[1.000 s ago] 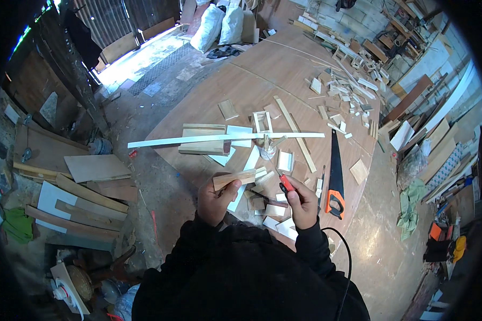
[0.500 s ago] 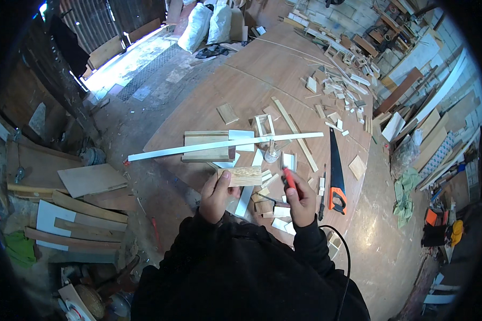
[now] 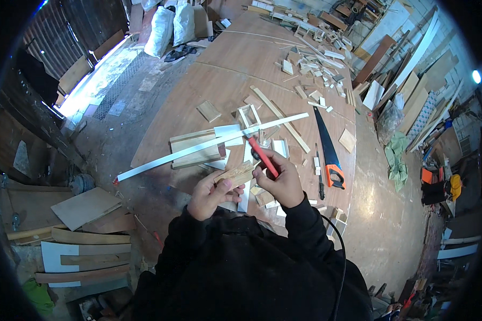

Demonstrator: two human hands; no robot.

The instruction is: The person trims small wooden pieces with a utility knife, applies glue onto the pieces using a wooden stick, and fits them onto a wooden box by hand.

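Observation:
My left hand [image 3: 208, 197] is closed on a small flat block of pale, grained wood [image 3: 234, 174]. My right hand [image 3: 282, 183] grips a red-handled tool with a black part, like a knife [image 3: 265, 157], held just above the block's right end; its thumb is at that end, and I cannot tell whether it touches. Behind my hands, a long white strip [image 3: 171, 156] lies diagonally over a pale grooved board [image 3: 187, 152], near a small wooden frame [image 3: 257, 113] and several white and bare wood offcuts.
The plywood worktop [image 3: 214, 80] holds a handsaw with orange handle [image 3: 334, 175], thin sticks and piles of offcuts [image 3: 316, 64] toward the back. Boards lean on the right wall [image 3: 412, 101]; panels [image 3: 86, 208] lie low on the left. White sacks [image 3: 163, 32] stand at the back, near a bright doorway.
My right hand has moved up and leftward with the red tool, close to the block, which my left hand has tilted. The whole view has shifted as my head turned.

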